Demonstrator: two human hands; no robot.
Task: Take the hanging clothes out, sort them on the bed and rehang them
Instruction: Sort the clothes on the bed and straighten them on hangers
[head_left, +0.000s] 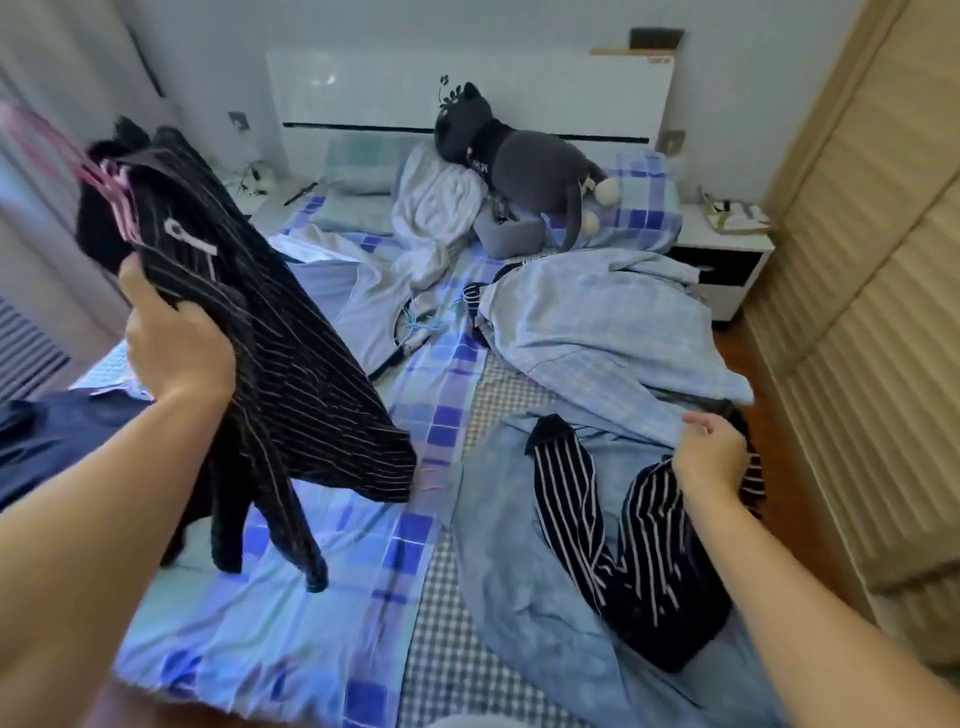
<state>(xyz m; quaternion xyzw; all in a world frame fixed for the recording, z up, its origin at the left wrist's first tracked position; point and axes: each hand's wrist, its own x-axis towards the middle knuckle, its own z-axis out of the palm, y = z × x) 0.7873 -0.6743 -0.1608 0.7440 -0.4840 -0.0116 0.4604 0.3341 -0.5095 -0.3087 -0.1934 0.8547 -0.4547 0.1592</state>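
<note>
The left hand (174, 345) grips one black pinstriped garment (270, 364) by its upper edge, fingers curled into the cloth, holding it raised over the left side of the bed (332, 613) on one pink hanger (111, 182). The right hand (709, 454), fingers loosely curled, rests on one dark white-striped garment (623, 551) lying on a blue cloth at the bed's right side; whether it pinches the fabric cannot be told. Farther out lie one pale blue checked shirt (613, 332), one light garment with a cluster of hangers (415, 322), and one grey plush cat (519, 161) against the headboard.
</note>
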